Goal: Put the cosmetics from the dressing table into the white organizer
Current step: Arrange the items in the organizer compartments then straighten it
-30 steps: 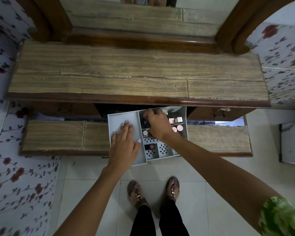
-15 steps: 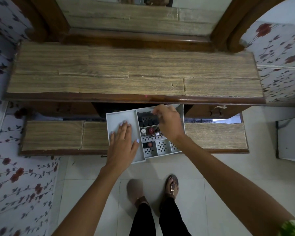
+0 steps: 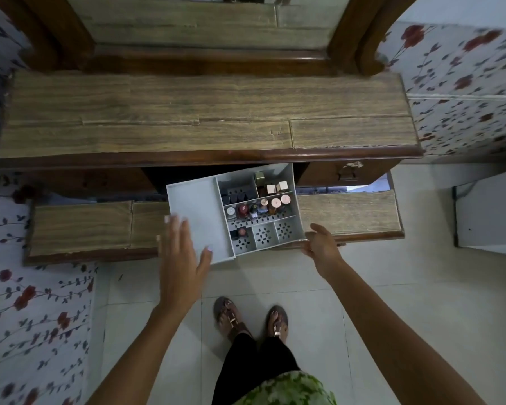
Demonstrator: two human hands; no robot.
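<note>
The white organizer [image 3: 196,206] sits tilted on the lower shelf [image 3: 348,213] of the dressing table, its near edge overhanging the floor. A row of small bottles [image 3: 257,207] fills its middle compartment. Square-capped cosmetics [image 3: 276,187] and dark tubes [image 3: 235,197] stand in the back ones, and one item [image 3: 241,232] is in a small front cell. The wide left compartment holds nothing. My left hand [image 3: 181,255] is spread over the organizer's near left corner, blurred. My right hand [image 3: 322,247] is cupped at the near right corner, holding no cosmetic.
The dressing table top [image 3: 205,112] is bare wood grain, with the mirror frame [image 3: 205,59] behind it. A drawer with a metal handle [image 3: 346,173] is right of the organizer. Floral wall covering flanks both sides. My feet in sandals [image 3: 249,320] stand on tiled floor.
My right hand has come out of the organizer's compartments and moved to its near right corner. My left hand has slid back toward the near left corner.
</note>
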